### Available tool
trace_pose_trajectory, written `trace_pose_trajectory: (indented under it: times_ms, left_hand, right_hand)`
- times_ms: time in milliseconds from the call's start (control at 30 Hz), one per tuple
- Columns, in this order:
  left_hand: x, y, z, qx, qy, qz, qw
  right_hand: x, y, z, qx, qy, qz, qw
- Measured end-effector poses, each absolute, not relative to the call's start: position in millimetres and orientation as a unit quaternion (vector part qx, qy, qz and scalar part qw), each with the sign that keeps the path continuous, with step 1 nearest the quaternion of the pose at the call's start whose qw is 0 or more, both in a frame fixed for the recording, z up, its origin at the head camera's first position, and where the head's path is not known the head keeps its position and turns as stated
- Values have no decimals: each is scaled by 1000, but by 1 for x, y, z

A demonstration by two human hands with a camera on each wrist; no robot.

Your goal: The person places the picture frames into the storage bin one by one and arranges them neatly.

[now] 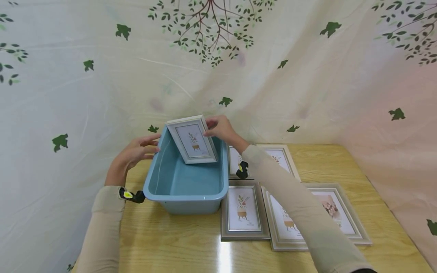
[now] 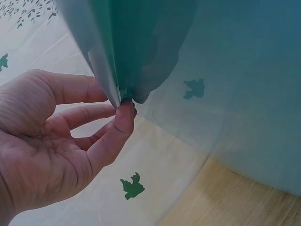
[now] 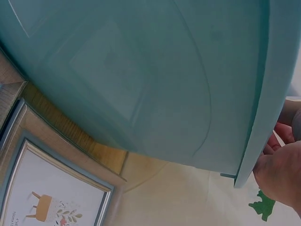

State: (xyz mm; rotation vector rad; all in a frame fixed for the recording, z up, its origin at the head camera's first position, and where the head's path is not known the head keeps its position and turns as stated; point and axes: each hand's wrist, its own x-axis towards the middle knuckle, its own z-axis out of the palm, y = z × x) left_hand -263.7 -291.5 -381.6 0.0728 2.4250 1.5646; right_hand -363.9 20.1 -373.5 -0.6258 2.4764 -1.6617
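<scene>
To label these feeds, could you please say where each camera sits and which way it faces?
Head: worn there, looking forward and down at the blue basin; left hand, right hand, sleeves show.
Left wrist: worn there, facing the basin's side; left hand shows.
Right wrist: worn there, facing the basin's outer wall; right hand shows.
Both wrist views share the basin.

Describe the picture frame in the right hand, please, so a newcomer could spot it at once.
On the wooden table stands a blue tub. In its far half leans a white picture frame, gripped at one side by the right hand. Unlike the other frames, which lie flat beside the tub, this one is tilted up.
</scene>
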Motion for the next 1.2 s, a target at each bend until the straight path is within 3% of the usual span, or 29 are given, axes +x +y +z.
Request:
trace_pose_trajectory:
  times_ms: [300,533,1200]
  left_hand:
    - [-266,-292,-383,28,836,533,126]
    - [-266,-291,-382,26,835,534,126]
    - [-266,-293,-382,25,831,540,130]
  right_hand:
    - [-364,23,-371,-210,805,-554,34]
    - [-368,26,-363,-236,809,-539,-5]
    - [-375,34,-366,-249,818,-518,-22]
